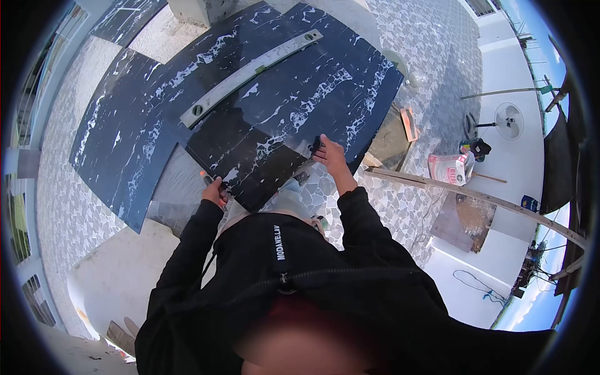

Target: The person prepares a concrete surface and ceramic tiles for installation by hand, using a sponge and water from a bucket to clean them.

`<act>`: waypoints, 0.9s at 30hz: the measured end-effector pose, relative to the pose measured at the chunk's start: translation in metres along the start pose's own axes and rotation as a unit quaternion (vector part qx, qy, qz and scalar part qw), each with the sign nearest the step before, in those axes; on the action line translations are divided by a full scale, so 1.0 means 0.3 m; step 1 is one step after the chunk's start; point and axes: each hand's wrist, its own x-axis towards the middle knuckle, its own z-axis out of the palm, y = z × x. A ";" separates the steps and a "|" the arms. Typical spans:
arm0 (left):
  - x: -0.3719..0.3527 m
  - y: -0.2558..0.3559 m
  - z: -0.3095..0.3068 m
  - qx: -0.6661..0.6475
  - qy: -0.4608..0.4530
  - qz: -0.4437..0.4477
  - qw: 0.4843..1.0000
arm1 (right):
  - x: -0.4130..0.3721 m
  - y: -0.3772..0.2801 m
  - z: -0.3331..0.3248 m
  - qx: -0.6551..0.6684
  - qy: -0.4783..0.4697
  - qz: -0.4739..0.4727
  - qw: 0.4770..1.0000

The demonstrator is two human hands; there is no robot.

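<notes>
Between my hands is a cut piece of black tile (240,153) with white marble veining, its near corner pointing at my body. My left hand (216,191) is closed at its left edge, around a slim orange-tipped tool (204,175) whose kind I cannot make out. At the right edge, my right hand (331,154) has its fingers pinched together by a small dark shape, which may be part of the tile or a separate thing. A long spirit level (250,78) lies across the larger veined tiles (312,94) beyond the piece.
More veined tiles (119,125) spread to the left. A wooden pole (462,189) crosses on the right, near a white-and-red sack (449,167) and a fan (509,121). An orange-edged block (409,124) lies past the tiles. Stone-patterned flooring (431,69) surrounds everything.
</notes>
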 end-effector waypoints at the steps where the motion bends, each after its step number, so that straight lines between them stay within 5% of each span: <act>1: -0.008 0.005 -0.005 -0.004 0.008 -0.001 1.000 | 0.026 -0.022 -0.003 -0.015 0.011 -0.007 1.000; 7: -0.054 0.054 0.033 0.024 0.079 -0.002 0.997 | 0.068 -0.038 -0.012 -0.099 0.021 0.039 0.994; 13: -0.066 0.080 -0.001 0.068 0.086 -0.016 0.994 | 0.005 -0.010 0.001 -0.057 -0.006 -0.007 0.998; 27: 0.068 0.157 -0.205 0.117 0.144 0.060 0.981 | -0.102 0.173 0.078 0.047 -0.059 0.100 0.992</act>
